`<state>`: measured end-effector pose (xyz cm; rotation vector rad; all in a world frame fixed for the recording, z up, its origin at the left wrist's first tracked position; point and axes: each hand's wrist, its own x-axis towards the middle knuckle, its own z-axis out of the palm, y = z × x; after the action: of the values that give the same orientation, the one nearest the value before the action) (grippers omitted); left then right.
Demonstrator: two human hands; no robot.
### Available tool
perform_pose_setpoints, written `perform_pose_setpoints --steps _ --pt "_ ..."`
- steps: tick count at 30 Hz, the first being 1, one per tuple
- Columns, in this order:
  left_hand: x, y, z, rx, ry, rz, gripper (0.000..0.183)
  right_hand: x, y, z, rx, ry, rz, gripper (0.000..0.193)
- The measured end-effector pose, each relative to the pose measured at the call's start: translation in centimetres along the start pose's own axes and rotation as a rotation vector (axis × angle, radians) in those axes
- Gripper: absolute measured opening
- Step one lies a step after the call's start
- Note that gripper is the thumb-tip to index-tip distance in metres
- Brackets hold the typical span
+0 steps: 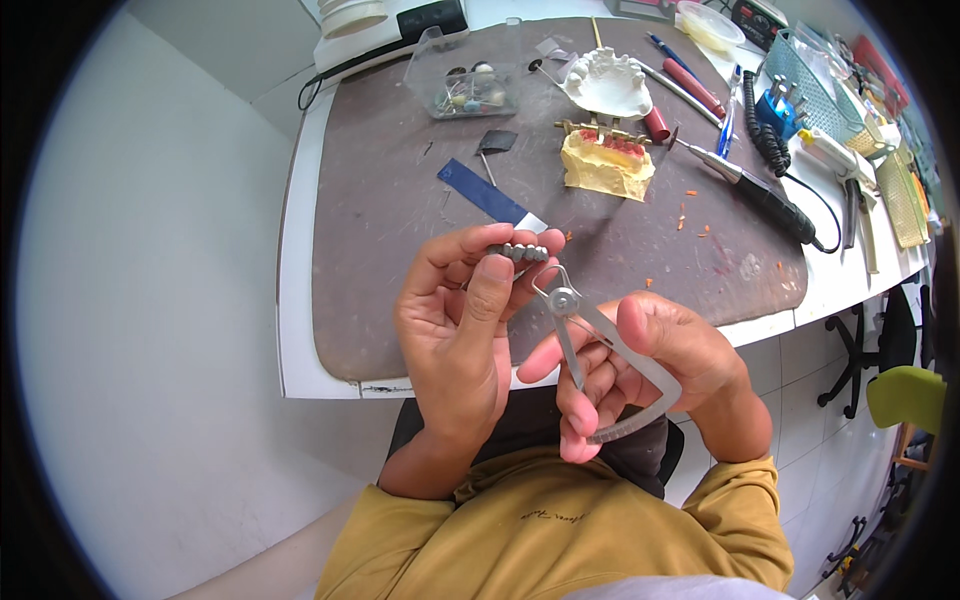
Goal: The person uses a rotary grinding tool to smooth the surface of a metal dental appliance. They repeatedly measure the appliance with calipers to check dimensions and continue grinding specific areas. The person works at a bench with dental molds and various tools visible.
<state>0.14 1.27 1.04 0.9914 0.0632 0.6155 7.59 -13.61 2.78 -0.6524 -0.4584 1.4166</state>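
Between the thumb and fingers of my left hand (455,315) is a small grey metal dental bridge (524,252), a row of joined tooth shapes. My right hand (670,355) is closed around a metal dental caliper (640,365) with a curved scale arm and a round pivot. The caliper's two bent tips point up beside the bridge; I cannot tell whether they touch it. Beyond my hands, a blue strip with a pale end (482,190) lies on the brown mat. Farther off stands a plaster dental model, with a white cast (606,85) and a yellow base (607,168), hinged by brass-coloured metal.
A clear plastic box (475,95) of small polishing tips stands at the back left. To the right lie a black-handled rotary handpiece (765,200), red sticks (693,87) and pens. Orange scraps (682,217) dot the brown mat (380,250). A blue basket (815,85) is at the back right.
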Motion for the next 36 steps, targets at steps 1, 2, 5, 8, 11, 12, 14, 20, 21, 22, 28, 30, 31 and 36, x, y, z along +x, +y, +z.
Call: perform_pose_setpoints --steps 1,2,5,8,11,12,14,20,21,22,28,30,31,36 --pt "0.0 0.0 0.0 -0.007 0.01 -0.001 0.014 0.0 -0.1 0.1 0.023 0.034 0.029 0.068" --pt "0.0 -0.1 -0.1 -0.015 0.02 -0.002 0.014 0.1 -0.3 0.3 0.045 0.068 0.059 0.067" --pt "-0.1 0.0 -0.2 -0.02 0.006 0.011 0.015 -0.2 -0.3 0.0 0.018 0.058 0.058 0.06" --pt "0.1 0.1 0.0 -0.046 -0.013 0.004 0.015 -1.3 -1.4 -0.4 -0.064 0.089 0.021 0.047" --pt "0.1 0.0 -0.1 -0.045 0.005 -0.003 0.018 -1.5 -2.4 0.3 -0.299 0.224 -0.027 0.033" --pt "0.1 0.0 -0.1 -0.042 0.013 -0.003 0.019 -1.5 -2.7 0.7 -0.406 0.281 -0.047 0.03" --pt "0.1 0.0 -0.1 -0.059 0.018 -0.016 0.019 -1.3 -3.1 1.5 -0.499 0.399 -0.006 0.033" --pt "0.1 -0.1 -0.2 -0.064 -0.01 -0.015 0.014 -1.4 -2.4 2.2 -1.172 0.572 -0.169 0.025" --pt "0.1 -0.1 -0.3 -0.055 -0.019 -0.012 0.014 -1.3 -2.7 2.3 -1.223 0.569 -0.2 0.024" --pt "0.1 -0.1 -0.3 -0.043 -0.025 -0.015 0.015 -1.2 -3.0 2.3 -1.275 0.565 -0.232 0.022" --pt "0.1 0.0 -0.3 -0.05 -0.045 -0.045 0.014 -0.9 -4.4 2.7 -1.452 0.518 -0.139 0.028" --pt "0.1 0.0 -0.3 -0.049 -0.046 -0.044 0.014 -0.7 -4.5 3.0 -1.411 0.522 -0.087 0.03" --pt "0.1 0.0 -0.3 -0.051 -0.046 -0.044 0.014 -0.6 -4.5 3.0 -1.389 0.525 -0.062 0.032" --pt "-0.1 0.1 -0.2 -0.068 -0.046 -0.044 0.014 -0.3 -4.1 2.5 -1.397 0.453 -0.074 0.03"
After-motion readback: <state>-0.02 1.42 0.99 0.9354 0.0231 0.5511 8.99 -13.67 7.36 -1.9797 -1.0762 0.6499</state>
